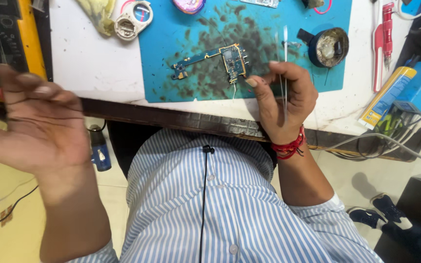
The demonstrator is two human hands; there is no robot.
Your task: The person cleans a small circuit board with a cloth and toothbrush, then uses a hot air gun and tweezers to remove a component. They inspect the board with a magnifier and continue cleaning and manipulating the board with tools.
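Starting at the left, we see our left hand (40,122) lifted off the bench, blurred, fingers spread and holding nothing; further right a blue circuit board (215,61) lies flat on the stained blue mat (181,29), bare and apart from any casing. Beside it our right hand (283,100) is closed around slim metal tweezers (284,53), tips pointing away over the mat, just right of the board and not touching it; we judge the board work unfinished, with a dark round pot (328,47) near.

Electronics repair bench: circuit board (215,61), stained work mat (249,29).
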